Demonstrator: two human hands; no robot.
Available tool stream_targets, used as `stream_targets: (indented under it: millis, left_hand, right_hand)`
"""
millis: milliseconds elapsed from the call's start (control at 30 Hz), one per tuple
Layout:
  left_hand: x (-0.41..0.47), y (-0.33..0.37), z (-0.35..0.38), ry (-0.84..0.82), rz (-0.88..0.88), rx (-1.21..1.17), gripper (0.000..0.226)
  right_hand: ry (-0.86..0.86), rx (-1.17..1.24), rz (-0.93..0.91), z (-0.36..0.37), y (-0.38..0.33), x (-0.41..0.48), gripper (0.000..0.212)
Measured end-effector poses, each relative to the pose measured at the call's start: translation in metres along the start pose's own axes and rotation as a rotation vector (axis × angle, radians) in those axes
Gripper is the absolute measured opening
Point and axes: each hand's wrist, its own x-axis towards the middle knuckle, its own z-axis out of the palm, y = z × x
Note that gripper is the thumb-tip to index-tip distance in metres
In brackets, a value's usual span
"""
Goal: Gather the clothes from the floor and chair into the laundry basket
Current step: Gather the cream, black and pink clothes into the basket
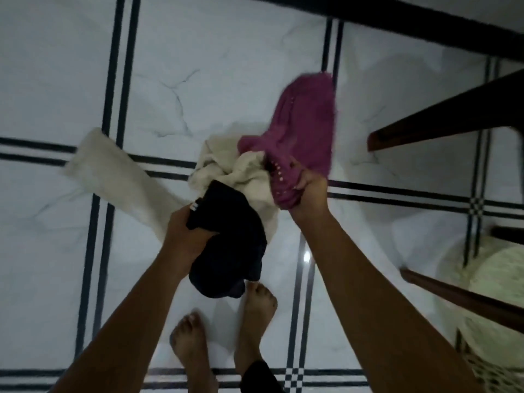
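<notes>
My left hand (185,234) grips a black garment (232,242) that hangs down toward my bare feet. A cream cloth (119,177) trails from the same bundle out to the left, above the white tiled floor. My right hand (307,191) is closed on a magenta garment (300,131) with small pale dots along its edge, held up in the middle of the view. The cream cloth bunches between the two hands. The laundry basket is not clearly in view.
Dark wooden chair legs (442,114) and a rail (465,299) stand at the right. A pale knitted or woven thing (493,302) lies at the lower right behind them. My bare feet (255,310) stand on the black-lined floor tiles (198,66).
</notes>
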Motion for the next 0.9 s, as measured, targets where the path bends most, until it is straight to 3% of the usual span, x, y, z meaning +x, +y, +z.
stream_targets:
  millis: [67,133,233,300,400,500,600,700,833,900]
  left_hand:
    - [-0.027,0.053,0.005,-0.103,0.075,0.049,0.016]
    - [-0.061,0.111,0.013,-0.261,0.193,0.170,0.010]
    - [-0.131,0.196,0.029,-0.439,0.307,0.346,0.046]
    - [-0.192,0.245,0.042,-0.576,0.393,0.400,0.042]
    - [-0.293,0.307,0.066,-0.703,0.612,0.541,0.030]
    - [-0.383,0.341,0.092,-0.753,0.869,0.595,0.037]
    - [-0.461,0.351,0.122,-0.762,0.983,0.516,0.052]
    - [-0.519,0.346,0.150,-0.844,0.846,0.404,0.072]
    - [-0.572,0.317,0.186,-0.989,0.610,0.528,0.107]
    - [-0.607,0.295,0.223,-1.144,0.527,0.544,0.102]
  right_hand:
    - [-0.241,-0.032,0.016,0.009,-0.023,-0.074,0.050]
    - [-0.364,-0.233,-0.004,0.017,-0.048,-0.142,0.056]
    - [-0.435,-0.587,-0.148,0.023,-0.099,-0.235,0.100]
    - [-0.410,-0.797,-0.264,0.023,-0.126,-0.298,0.124]
    - [-0.248,-0.939,-0.295,0.019,-0.147,-0.405,0.130]
    - [-0.043,-0.814,-0.519,0.001,-0.154,-0.523,0.092]
    - [0.252,-0.578,-0.741,-0.018,-0.146,-0.616,0.080]
    - [0.568,-0.407,-0.927,-0.053,-0.134,-0.695,0.070]
    - [0.894,-0.259,-1.065,-0.118,-0.130,-0.794,0.048]
    - [0.990,-0.171,-1.130,-0.151,-0.130,-0.839,0.039]
